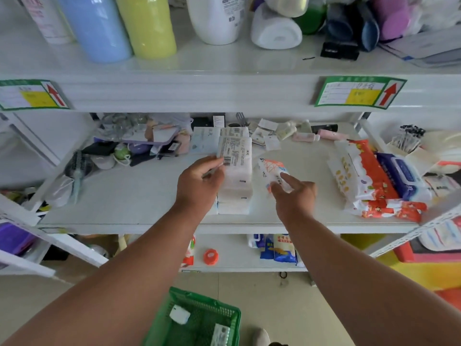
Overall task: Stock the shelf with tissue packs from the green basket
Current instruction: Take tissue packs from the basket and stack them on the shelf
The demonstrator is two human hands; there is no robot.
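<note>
On the middle white shelf (139, 196) lies a row of white tissue packs (235, 171) with barcode labels. My left hand (199, 182) grips the left side of the top pack in that row. My right hand (291, 193) pinches a small white pack with orange print (270, 171) just right of the row, a little above the shelf board. Down on the floor stands the green basket (199, 320), holding a small white pack (180, 313) and another labelled pack (220, 334).
Red-and-white and blue wipe packs (369, 181) lie at the shelf's right. Brushes, bags and small clutter (129, 146) fill the back left. Tall bottles (147, 23) and rolled towels stand on the upper shelf. A lower shelf holds blue packets (277, 248).
</note>
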